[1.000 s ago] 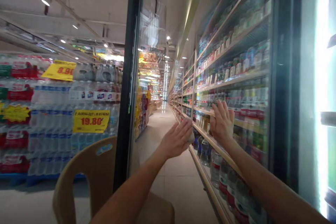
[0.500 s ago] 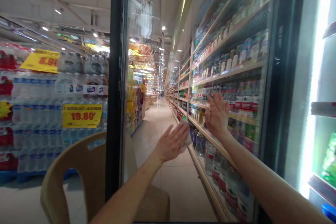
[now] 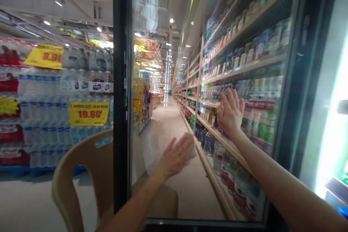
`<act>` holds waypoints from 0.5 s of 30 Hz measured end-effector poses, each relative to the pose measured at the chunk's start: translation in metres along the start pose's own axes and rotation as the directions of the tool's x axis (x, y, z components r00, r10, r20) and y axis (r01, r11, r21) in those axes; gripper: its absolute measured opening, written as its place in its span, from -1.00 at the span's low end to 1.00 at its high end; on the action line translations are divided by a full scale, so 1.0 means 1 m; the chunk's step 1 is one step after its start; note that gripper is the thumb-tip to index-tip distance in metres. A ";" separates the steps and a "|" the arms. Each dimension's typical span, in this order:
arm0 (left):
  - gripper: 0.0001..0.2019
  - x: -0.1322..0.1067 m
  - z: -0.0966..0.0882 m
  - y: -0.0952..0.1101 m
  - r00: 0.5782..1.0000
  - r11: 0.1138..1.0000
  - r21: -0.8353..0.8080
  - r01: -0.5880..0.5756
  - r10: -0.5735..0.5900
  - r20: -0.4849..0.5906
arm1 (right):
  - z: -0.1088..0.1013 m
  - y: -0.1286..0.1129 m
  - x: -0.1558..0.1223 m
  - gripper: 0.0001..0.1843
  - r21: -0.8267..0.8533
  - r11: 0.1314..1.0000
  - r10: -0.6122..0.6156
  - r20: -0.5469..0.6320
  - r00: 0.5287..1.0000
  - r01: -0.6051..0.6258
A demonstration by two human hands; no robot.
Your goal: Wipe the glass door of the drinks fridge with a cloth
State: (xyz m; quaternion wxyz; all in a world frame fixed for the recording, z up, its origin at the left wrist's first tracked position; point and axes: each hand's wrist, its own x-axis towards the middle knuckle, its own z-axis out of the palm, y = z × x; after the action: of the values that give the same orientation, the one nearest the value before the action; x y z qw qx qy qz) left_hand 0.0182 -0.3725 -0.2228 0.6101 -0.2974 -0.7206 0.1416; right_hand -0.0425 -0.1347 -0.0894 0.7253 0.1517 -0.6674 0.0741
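Note:
A glass door pane [image 3: 163, 203] in a dark frame [image 3: 121, 90] stands in front of me. My left hand [image 3: 178, 154], smeared by motion, lies flat with its fingers stretched against the glass at the lower middle. Under it a pale, crumpled cloth [image 3: 192, 150] shows past the fingertips; the hand covers most of it. Higher and to the right, my right hand [image 3: 231, 112] is open, its fingers spread and palm toward the glass. It appears to rest on the pane and holds nothing.
A tan chair [image 3: 65, 177] stands left of the door frame, partly behind the glass. Packs of bottled water [image 3: 46, 112] with yellow price signs [image 3: 88, 113] are stacked behind it. Shelves of bottles [image 3: 236, 185] appear in the glass. A lit cooler edge [image 3: 330, 134] is at right.
My left hand has shifted a little down the pane with the cloth. The right hand keeps its pose. The view has tilted slightly, bringing the door's lower frame into sight.

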 end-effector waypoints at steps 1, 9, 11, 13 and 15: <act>-0.42 -0.007 -0.007 -0.019 0.993 0.993 0.022 0.112 -0.112 -0.022 | 0.000 0.000 0.000 -0.47 0.001 1.000 0.004 0.000 1.000 -0.004; -0.34 -0.025 -0.014 -0.018 0.997 0.997 0.033 0.076 -0.077 0.026 | 0.000 -0.003 0.000 -0.46 0.010 1.000 0.022 0.009 1.000 -0.023; -0.41 -0.031 -0.012 -0.009 0.990 0.993 -0.019 -0.113 0.114 0.084 | -0.001 -0.002 0.000 -0.47 0.008 1.000 0.018 0.006 1.000 -0.018; -0.41 -0.038 -0.017 -0.020 0.998 1.000 0.013 -0.008 0.007 0.057 | -0.001 -0.002 0.000 -0.48 0.005 1.000 0.015 -0.003 1.000 -0.015; -0.35 -0.045 -0.024 -0.037 0.964 0.960 0.091 0.265 -0.264 -0.021 | 0.000 -0.002 0.001 -0.49 0.003 1.000 0.017 -0.012 1.000 -0.017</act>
State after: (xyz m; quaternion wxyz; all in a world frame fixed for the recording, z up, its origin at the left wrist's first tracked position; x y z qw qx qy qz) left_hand 0.0350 -0.4320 -0.2324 0.6398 -0.1704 -0.7438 0.0911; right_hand -0.0415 -0.1362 -0.0891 0.7283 0.1468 -0.6643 0.0818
